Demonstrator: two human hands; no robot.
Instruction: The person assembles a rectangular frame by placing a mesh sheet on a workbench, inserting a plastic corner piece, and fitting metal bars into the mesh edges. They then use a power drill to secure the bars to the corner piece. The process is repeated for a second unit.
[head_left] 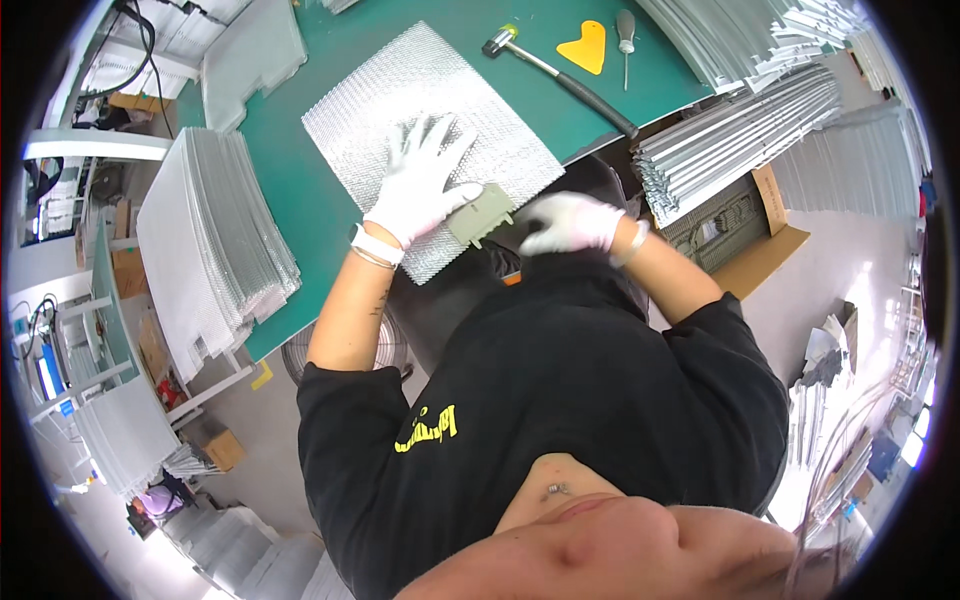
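Step in hand, judged: steadying the silver textured sheet point(430, 75) while its near edge is worked, where a grey-green piece point(482, 214) lies under the left thumb. Hands well apart: gloved left hand point(422, 180) spread flat on the sheet; right hand point(575, 224) blurred, fingers curled just beside the piece, cannot tell if it grips anything. Next move seems to call for firm left-palm pressure and the piece kept aligned. Green bench point(272, 150) carries a hammer point(560, 75), yellow scraper point(586, 48) and screwdriver point(626, 40); sheet stack point(200, 230) at left; an open cardboard box point(765, 265) right
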